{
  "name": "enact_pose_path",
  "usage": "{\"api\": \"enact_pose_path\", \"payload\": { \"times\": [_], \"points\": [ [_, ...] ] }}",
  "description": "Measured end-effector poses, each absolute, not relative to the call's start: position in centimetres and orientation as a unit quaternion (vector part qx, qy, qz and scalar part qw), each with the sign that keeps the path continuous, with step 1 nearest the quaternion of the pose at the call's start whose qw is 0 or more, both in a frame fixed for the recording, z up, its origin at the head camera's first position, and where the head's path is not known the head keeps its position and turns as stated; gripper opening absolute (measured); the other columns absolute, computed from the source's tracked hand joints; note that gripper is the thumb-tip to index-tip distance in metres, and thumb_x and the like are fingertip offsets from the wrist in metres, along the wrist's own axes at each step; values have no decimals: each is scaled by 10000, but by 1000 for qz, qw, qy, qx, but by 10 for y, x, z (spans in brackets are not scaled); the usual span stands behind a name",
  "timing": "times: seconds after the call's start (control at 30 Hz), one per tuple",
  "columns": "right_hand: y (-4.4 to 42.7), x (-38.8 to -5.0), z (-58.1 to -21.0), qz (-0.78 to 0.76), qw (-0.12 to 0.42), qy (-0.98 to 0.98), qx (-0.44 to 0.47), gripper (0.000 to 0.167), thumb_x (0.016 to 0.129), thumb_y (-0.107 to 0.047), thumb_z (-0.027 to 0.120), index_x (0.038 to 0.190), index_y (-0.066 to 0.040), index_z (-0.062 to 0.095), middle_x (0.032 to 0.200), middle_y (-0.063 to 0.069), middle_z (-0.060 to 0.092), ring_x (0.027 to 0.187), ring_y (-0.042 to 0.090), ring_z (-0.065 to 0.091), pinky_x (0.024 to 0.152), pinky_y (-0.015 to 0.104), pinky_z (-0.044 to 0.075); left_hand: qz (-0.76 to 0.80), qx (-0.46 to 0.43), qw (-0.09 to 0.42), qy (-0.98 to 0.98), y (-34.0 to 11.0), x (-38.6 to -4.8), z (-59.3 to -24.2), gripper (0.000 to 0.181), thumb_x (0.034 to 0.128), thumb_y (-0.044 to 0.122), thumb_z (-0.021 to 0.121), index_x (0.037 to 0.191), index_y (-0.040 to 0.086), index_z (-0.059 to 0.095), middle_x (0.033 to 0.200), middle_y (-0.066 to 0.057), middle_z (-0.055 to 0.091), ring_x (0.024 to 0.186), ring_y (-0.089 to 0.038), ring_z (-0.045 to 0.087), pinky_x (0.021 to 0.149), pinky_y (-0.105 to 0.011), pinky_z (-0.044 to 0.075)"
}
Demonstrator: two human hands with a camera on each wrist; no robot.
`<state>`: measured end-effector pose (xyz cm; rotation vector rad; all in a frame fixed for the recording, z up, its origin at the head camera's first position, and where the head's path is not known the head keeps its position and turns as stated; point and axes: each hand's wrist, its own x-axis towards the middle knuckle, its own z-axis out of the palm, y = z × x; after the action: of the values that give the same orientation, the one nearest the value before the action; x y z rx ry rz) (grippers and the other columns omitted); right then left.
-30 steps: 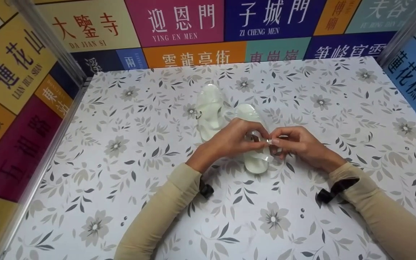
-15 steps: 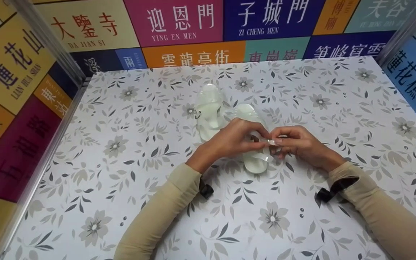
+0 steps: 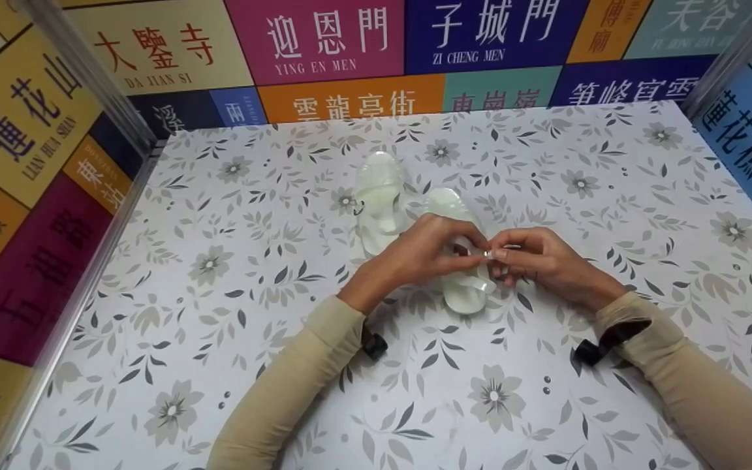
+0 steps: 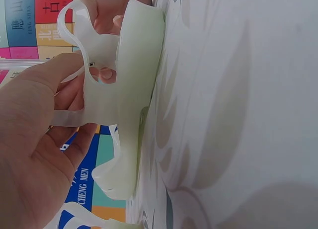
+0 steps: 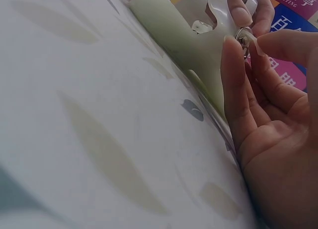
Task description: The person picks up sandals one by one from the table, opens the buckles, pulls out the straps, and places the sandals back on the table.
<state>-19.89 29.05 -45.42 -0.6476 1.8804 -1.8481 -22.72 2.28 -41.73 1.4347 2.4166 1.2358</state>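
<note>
A pale greenish-white sandal point(image 3: 464, 301) lies under my hands, its heel end toward me. My left hand point(image 3: 423, 251) pinches its ankle strap near a small metal buckle point(image 5: 243, 38). At the same spot my right hand point(image 3: 541, 261) pinches the strap's free end between thumb and index finger, close against the buckle. In the left wrist view the strap point(image 4: 68, 118) passes under the left fingers. Fingers partly hide the buckle, so how far the strap runs through it cannot be told. The matching sandal point(image 3: 379, 173) rests farther back on the left, partly behind my left hand.
A white cloth with grey flowers and leaves covers the table point(image 3: 173, 326). Colourful panels with writing point(image 3: 330, 39) stand along the back and both sides. Black wrist cameras sit on both sleeves, one at the left cuff point(image 3: 373, 344).
The fingertips of both hands shift only slightly at the buckle, and less of the strap end shows between them than half a second ago. The sandals stay in place.
</note>
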Motion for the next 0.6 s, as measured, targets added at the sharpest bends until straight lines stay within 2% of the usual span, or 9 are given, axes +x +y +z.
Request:
{"api": "enact_pose_path", "payload": {
  "times": [0.17, 0.4, 0.6],
  "points": [
    [290, -199, -454, -652, 214, 692, -226, 243, 1096, -107, 622, 1176, 116, 672, 918, 85, 723, 720, 142, 698, 668, 270, 606, 407, 464, 43, 785, 23, -227, -417, 158, 1019, 234, 786, 1135, 133, 825, 1074, 30, 829, 978, -19, 728, 885, -335, 621],
    [291, -199, -455, -658, 207, 686, -230, 234, 1093, -77, 620, 1167, 140, 669, 902, 109, 717, 737, 138, 691, 680, 260, 609, 401, 465, 39, 788, 24, -227, -416, 140, 1022, 238, 780, 1119, 146, 823, 1052, 49, 830, 963, 6, 718, 879, -292, 606],
    [290, -199, -454, -663, 204, 681, -236, 229, 1094, -78, 614, 1154, 135, 671, 892, 107, 716, 726, 143, 692, 665, 259, 591, 403, 468, 35, 786, 25, -227, -416, 144, 1016, 248, 789, 1114, 149, 827, 1044, 49, 832, 951, 17, 716, 876, -316, 616]
  ]
}}
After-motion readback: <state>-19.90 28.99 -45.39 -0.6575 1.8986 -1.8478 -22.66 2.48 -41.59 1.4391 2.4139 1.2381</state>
